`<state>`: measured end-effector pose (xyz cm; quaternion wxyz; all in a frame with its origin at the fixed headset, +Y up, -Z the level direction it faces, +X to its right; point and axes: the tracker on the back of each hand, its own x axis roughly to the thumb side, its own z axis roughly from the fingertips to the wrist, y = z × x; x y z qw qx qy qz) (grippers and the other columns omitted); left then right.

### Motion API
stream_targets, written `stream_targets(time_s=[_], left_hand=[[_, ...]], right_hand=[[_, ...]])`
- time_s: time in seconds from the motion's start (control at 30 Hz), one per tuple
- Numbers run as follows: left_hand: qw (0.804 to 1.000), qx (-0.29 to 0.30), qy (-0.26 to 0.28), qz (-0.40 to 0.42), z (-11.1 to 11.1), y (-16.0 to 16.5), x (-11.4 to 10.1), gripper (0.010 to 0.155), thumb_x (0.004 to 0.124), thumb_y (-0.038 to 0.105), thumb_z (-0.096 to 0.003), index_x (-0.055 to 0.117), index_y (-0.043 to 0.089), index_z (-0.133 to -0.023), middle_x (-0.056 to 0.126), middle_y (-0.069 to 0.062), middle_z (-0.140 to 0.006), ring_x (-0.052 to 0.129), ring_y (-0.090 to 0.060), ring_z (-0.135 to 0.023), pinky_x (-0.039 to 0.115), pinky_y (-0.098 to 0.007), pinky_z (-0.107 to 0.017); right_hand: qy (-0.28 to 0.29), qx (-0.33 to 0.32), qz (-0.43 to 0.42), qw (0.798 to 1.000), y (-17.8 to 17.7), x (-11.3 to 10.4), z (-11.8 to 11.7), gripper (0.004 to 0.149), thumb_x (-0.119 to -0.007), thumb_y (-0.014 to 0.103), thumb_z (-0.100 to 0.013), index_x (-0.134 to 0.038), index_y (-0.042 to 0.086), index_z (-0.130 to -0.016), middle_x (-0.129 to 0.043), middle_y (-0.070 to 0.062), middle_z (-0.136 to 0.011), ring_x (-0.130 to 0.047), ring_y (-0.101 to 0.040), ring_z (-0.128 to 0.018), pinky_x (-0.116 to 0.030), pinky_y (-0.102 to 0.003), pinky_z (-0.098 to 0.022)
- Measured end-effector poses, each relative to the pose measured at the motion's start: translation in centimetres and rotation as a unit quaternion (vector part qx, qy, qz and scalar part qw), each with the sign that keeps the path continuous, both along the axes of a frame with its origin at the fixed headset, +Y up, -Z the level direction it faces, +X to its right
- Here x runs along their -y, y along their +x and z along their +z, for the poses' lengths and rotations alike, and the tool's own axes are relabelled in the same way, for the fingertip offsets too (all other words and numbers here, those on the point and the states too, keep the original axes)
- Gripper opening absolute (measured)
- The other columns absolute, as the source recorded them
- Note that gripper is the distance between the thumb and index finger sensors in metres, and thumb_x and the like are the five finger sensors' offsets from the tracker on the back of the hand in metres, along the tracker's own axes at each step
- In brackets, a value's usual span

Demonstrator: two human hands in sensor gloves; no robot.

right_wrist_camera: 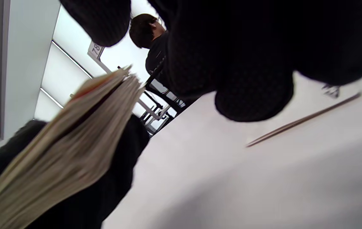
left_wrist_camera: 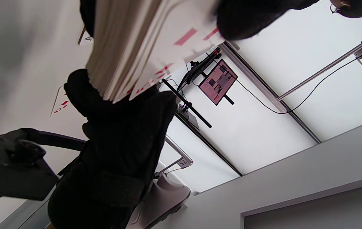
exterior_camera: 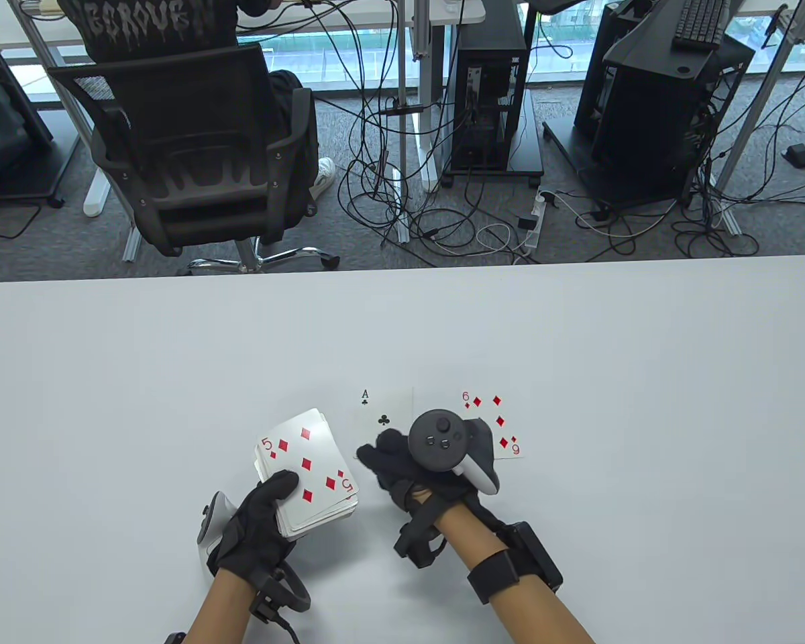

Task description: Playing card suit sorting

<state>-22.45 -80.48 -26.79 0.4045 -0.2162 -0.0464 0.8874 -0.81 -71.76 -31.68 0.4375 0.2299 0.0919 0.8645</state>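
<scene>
Cards are stacked in a deck [exterior_camera: 308,473] held by the left hand [exterior_camera: 258,530], thumb curled over its near edge, just above the white surface [exterior_camera: 174,349]. A five of diamonds sits on top, face up. The right hand [exterior_camera: 402,469] rests beside the deck with fingers loosely bent, holding nothing. An ace of clubs [exterior_camera: 381,409] and a six of diamonds [exterior_camera: 493,416] lie flat, face up, by that hand.

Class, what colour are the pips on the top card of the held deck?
Red diamonds, on the five of diamonds; clearest in the table view.
</scene>
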Motion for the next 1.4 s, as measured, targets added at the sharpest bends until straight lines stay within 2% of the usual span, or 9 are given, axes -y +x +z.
stream_targets(time_s=[0.13, 0.3, 0.4, 0.57, 0.7, 0.9, 1.1, 1.27, 1.4], left_hand=[[1.000, -0.005, 0.001, -0.001, 0.0, -0.2, 0.0, 0.065, 0.066, 0.049, -0.0642, 0.026, 0.029, -0.111, 0.046, -0.003, -0.114, 0.067, -0.028, -0.100, 0.069, -0.040, -0.070], [1.000, 0.003, 0.001, 0.014, 0.0, 0.2, 0.0, 0.065, 0.066, 0.049, -0.0642, 0.026, 0.029, -0.111, 0.046, -0.003, -0.114, 0.067, -0.027, -0.100, 0.070, -0.040, -0.070], [1.000, 0.005, -0.002, 0.004, 0.0, 0.2, 0.1, 0.065, 0.066, 0.049, -0.0641, 0.027, 0.029, -0.111, 0.047, -0.003, -0.113, 0.068, -0.028, -0.100, 0.070, -0.040, -0.070], [1.000, 0.008, 0.008, 0.010, 0.0, 0.2, 0.1, 0.066, 0.068, 0.049, -0.0636, 0.027, 0.029, -0.111, 0.047, -0.003, -0.113, 0.068, -0.028, -0.100, 0.070, -0.040, -0.070], [1.000, 0.011, 0.013, 0.002, -0.1, 0.1, 0.1, 0.065, 0.068, 0.048, -0.0635, 0.028, 0.029, -0.111, 0.048, -0.003, -0.113, 0.069, -0.027, -0.100, 0.071, -0.040, -0.070], [1.000, 0.006, 0.009, 0.011, -0.1, 0.1, 0.1, 0.064, 0.067, 0.048, -0.0639, 0.028, 0.029, -0.111, 0.049, -0.002, -0.113, 0.070, -0.027, -0.100, 0.071, -0.039, -0.069], [1.000, 0.003, 0.004, 0.013, -0.1, 0.1, 0.1, 0.064, 0.067, 0.049, -0.0640, 0.028, 0.030, -0.111, 0.048, -0.002, -0.113, 0.069, -0.027, -0.100, 0.071, -0.039, -0.070], [1.000, 0.002, -0.002, 0.009, 0.0, 0.1, 0.2, 0.064, 0.066, 0.049, -0.0641, 0.027, 0.029, -0.111, 0.048, -0.002, -0.113, 0.069, -0.027, -0.100, 0.071, -0.039, -0.070], [1.000, 0.000, -0.001, 0.006, -0.1, 0.1, 0.2, 0.064, 0.066, 0.049, -0.0642, 0.027, 0.029, -0.111, 0.047, -0.002, -0.113, 0.069, -0.027, -0.100, 0.071, -0.039, -0.070]], right_hand=[[0.015, 0.001, -0.020, 1.000, -1.6, 0.4, 1.4, 0.069, -0.069, 0.039, -0.054, -0.060, -0.021, -0.085, -0.087, -0.024, -0.053, -0.091, -0.046, -0.043, -0.080, -0.059, -0.031], [0.072, 0.035, 0.001, 0.997, -1.4, 0.4, 1.6, 0.066, -0.076, 0.040, -0.050, -0.061, -0.016, -0.080, -0.087, -0.013, -0.048, -0.095, -0.034, -0.039, -0.084, -0.051, -0.028], [0.059, 0.035, 0.002, 0.998, -1.3, 0.7, 1.5, 0.061, -0.077, 0.038, -0.048, -0.065, -0.016, -0.076, -0.089, -0.011, -0.043, -0.097, -0.031, -0.034, -0.086, -0.049, -0.025], [0.004, 0.054, -0.060, 0.997, -0.9, 1.2, 1.0, 0.042, -0.072, 0.026, -0.052, -0.074, -0.012, -0.069, -0.092, -0.009, -0.035, -0.099, -0.029, -0.027, -0.087, -0.047, -0.021], [-0.005, 0.078, -0.074, 0.994, 0.0, 1.3, 0.4, 0.039, -0.069, 0.023, -0.053, -0.076, -0.013, -0.069, -0.093, -0.008, -0.035, -0.100, -0.029, -0.027, -0.088, -0.046, -0.021], [-0.016, 0.130, -0.088, 0.987, 3.5, 1.8, -1.4, 0.040, -0.067, 0.023, -0.054, -0.076, -0.012, -0.070, -0.093, -0.008, -0.035, -0.100, -0.028, -0.027, -0.088, -0.046, -0.021], [-0.061, 0.175, -0.187, 0.965, 9.0, 2.3, -3.8, 0.040, -0.068, 0.023, -0.054, -0.075, -0.013, -0.071, -0.093, -0.009, -0.036, -0.099, -0.029, -0.028, -0.087, -0.047, -0.022], [-0.021, 0.304, -0.028, 0.952, 14.0, 2.8, -4.9, 0.040, -0.069, 0.023, -0.053, -0.076, -0.013, -0.069, -0.093, -0.007, -0.032, -0.099, -0.026, -0.022, -0.088, -0.045, -0.018], [-0.045, 0.363, 0.083, 0.927, 16.3, 3.7, -5.0, 0.040, -0.069, 0.023, -0.053, -0.077, -0.014, -0.068, -0.093, -0.006, -0.030, -0.100, -0.025, -0.020, -0.088, -0.044, -0.016]])
